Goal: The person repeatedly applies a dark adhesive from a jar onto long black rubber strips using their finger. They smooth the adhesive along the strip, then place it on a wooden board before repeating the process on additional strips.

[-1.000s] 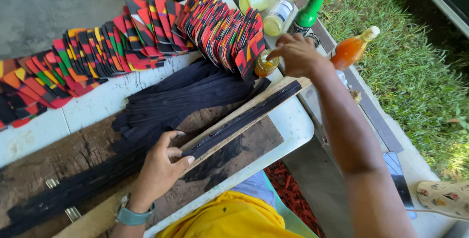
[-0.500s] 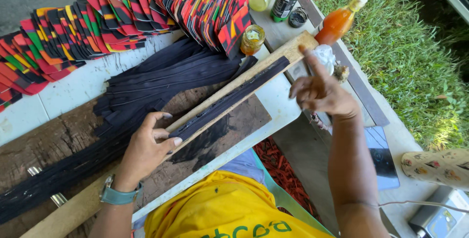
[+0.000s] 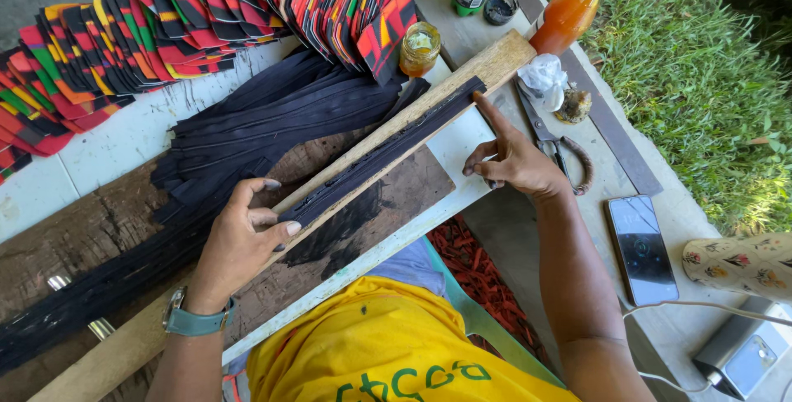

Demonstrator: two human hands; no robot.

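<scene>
Outdoors on the worktable (image 3: 99,154), right hand (image 3: 513,163) is back from the jar (image 3: 419,47), fingertip pressing black strip (image 3: 388,150); left hand (image 3: 243,237) pinning it flat.

I have a single view, from the camera worn on the head. It looks steeply down onto the wooden plank (image 3: 330,196), which runs diagonally through mid-frame at close, arm's-length range. The yellow shirt (image 3: 388,344) lies below the plank at the bottom edge; grass (image 3: 693,80) fills the upper right, beyond the plank's far end.
</scene>
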